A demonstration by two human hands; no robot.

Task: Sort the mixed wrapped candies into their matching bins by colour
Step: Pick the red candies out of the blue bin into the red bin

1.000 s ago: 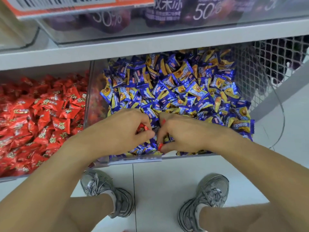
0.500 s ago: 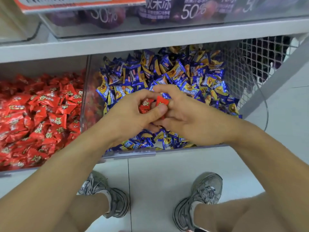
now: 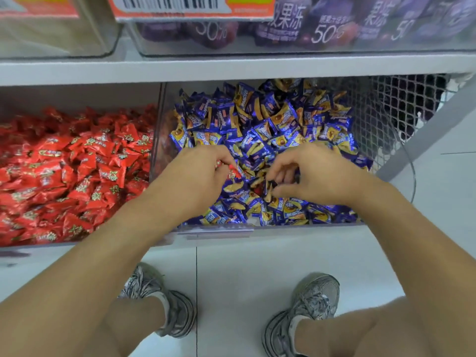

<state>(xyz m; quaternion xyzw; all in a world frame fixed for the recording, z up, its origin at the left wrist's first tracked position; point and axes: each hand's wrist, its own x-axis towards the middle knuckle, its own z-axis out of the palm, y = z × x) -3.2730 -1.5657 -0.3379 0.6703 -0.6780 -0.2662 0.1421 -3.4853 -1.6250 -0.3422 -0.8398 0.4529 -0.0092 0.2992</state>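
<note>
Mid-frame, the left hand [image 3: 203, 173] holds red candies [image 3: 233, 171] over the blue bin [image 3: 213, 229]. The right hand [image 3: 316, 173] pinches a blue candy [image 3: 270, 182].

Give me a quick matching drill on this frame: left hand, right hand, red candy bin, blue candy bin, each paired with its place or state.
Things:
1. left hand
2. right hand
3. red candy bin
4. blue candy bin

States or places:
A. fingers digging among blue wrappers
B. under the shelf, on the left
C. holding red candies
D. under both hands, beside the wire mesh

Pairs: 1-C, 2-A, 3-B, 4-D
</note>
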